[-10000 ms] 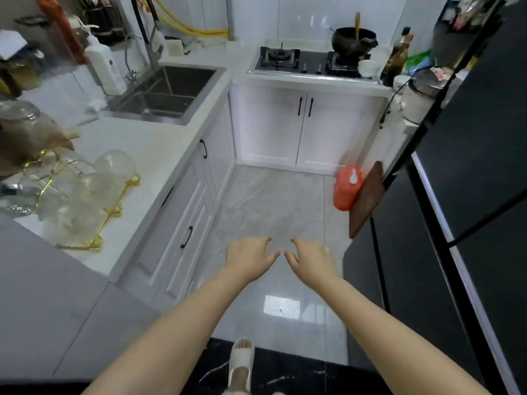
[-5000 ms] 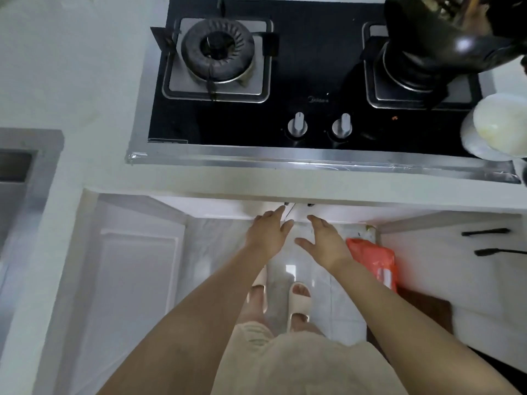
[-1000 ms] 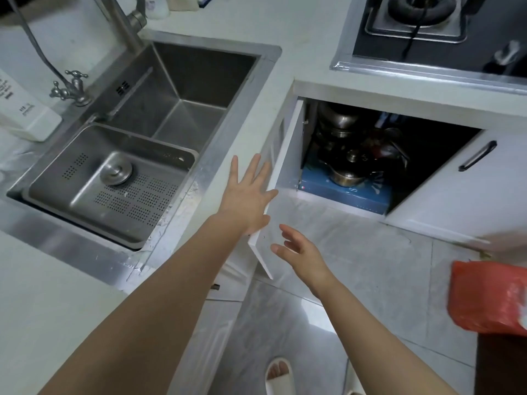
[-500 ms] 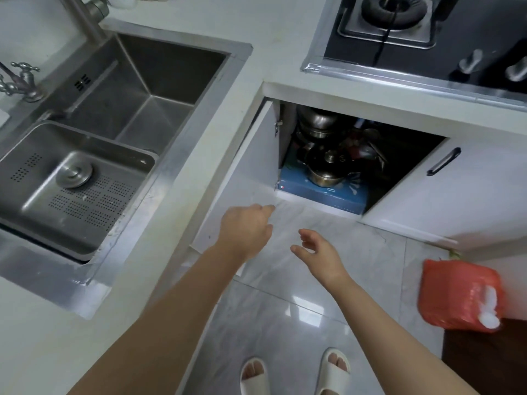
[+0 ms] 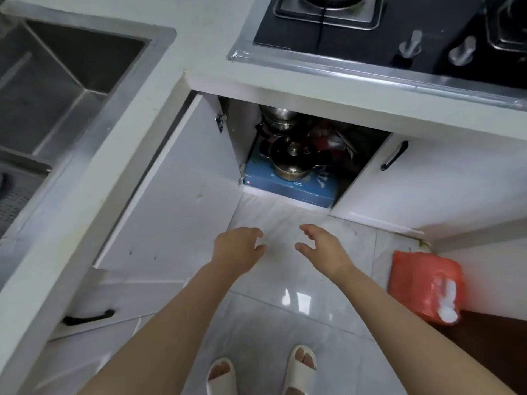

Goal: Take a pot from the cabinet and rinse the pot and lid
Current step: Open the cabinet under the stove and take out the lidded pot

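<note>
Under the stove the cabinet stands with its left door (image 5: 182, 192) swung wide open. Inside, a steel pot (image 5: 291, 166) with a knobbed lid (image 5: 293, 151) sits on a blue box (image 5: 291, 188). More steel pots (image 5: 278, 118) are stacked behind it in the dark. My left hand (image 5: 236, 249) and my right hand (image 5: 322, 246) hover side by side over the floor in front of the opening, fingers apart and curled, holding nothing. Both hands are well short of the pot.
The steel sink (image 5: 57, 81) lies in the counter at the left. A black gas stove (image 5: 399, 32) is above the cabinet. The right cabinet door (image 5: 422, 183) is shut, with a black handle. An orange jug (image 5: 427, 283) stands on the tiled floor at the right.
The cabinet's left door has swung fully open and my left hand has left it. Both hands now hang together in front of the opening; my view has shifted toward the cabinet.
</note>
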`<state>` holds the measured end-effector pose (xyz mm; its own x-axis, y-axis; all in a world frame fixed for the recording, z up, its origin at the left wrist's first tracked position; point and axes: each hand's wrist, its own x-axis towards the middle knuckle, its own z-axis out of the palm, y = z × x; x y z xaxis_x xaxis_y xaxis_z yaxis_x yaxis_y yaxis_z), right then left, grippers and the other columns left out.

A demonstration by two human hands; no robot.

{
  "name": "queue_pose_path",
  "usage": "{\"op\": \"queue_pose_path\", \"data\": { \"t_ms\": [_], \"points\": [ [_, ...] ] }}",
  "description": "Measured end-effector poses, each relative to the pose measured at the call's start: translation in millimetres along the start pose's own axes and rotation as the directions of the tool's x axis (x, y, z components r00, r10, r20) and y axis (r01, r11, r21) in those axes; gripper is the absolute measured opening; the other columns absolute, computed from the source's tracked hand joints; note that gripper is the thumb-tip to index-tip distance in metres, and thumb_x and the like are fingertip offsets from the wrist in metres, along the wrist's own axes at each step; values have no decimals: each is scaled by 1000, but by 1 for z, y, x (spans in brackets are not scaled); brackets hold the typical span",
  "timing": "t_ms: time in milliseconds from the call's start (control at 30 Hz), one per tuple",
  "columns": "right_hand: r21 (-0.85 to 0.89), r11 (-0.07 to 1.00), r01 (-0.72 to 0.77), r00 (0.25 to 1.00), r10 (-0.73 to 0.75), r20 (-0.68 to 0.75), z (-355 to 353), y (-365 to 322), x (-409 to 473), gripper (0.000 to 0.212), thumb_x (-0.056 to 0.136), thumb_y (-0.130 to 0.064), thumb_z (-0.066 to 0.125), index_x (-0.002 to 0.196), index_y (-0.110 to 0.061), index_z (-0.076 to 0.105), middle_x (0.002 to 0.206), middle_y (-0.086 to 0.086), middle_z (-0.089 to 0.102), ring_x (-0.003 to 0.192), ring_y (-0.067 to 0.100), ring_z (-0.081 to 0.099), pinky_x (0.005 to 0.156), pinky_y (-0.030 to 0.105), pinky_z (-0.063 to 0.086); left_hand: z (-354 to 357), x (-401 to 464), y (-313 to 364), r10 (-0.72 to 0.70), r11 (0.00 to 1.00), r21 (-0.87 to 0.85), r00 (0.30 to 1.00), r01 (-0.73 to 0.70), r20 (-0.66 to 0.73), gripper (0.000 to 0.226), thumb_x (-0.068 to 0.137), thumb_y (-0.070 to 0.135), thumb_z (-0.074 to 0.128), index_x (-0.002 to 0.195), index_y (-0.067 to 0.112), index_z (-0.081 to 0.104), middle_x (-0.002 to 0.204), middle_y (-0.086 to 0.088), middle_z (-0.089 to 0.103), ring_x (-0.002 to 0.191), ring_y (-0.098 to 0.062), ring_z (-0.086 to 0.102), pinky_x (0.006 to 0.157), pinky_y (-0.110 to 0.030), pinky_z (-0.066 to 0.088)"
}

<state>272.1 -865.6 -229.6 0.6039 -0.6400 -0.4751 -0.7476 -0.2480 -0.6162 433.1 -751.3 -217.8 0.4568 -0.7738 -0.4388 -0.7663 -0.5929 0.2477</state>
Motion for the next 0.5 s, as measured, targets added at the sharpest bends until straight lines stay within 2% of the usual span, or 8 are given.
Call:
{"op": "queue_pose_path", "data": {
  "t_ms": [133, 233, 400, 500],
  "points": [
    [-55, 998, -20, 1000, 22, 20, -15, 19, 21, 51, 91, -29, 57, 138, -18, 42, 140, 6, 50, 125, 21, 49, 102, 27, 36, 10, 21, 8, -35, 998, -47, 999, 37, 36, 37, 90, 47, 48, 124, 34, 55, 120, 6, 63, 111, -16, 58, 91, -30, 45],
    [-34, 998, -54, 998, 54, 9, -18, 27, 39, 51, 91, -32, 57, 138, -19, 42, 140, 6, 50, 125, 22, 49, 102, 27, 36, 17, 42, 8, -54, 998, -21, 997, 55, 50, 40, 90, 50, 46, 124, 31, 54, 121, 5, 63, 113, -17, 57, 92, -30, 44],
    [-33, 996, -86, 996, 85, -38, -17, 31, 80, 51, 91, -37, 56, 137, -17, 44, 138, 7, 51, 124, 24, 49, 103, 29, 36, 19, 94, 5, -46, 999, 6, 998, 46, 36, 43, 92, 51, 43, 127, 28, 52, 123, 2, 62, 114, -20, 58, 91, -33, 45],
    [-78, 992, -102, 992, 96, -80, -12, 31, 113, 52, 91, -39, 54, 137, -17, 44, 141, 7, 49, 127, 24, 46, 106, 31, 33, 19, 132, 0, -17, 999, 44, 1000, 17, -17, 47, 93, 51, 36, 130, 25, 49, 125, -1, 62, 113, -22, 58, 88, -34, 45]
  ]
}}
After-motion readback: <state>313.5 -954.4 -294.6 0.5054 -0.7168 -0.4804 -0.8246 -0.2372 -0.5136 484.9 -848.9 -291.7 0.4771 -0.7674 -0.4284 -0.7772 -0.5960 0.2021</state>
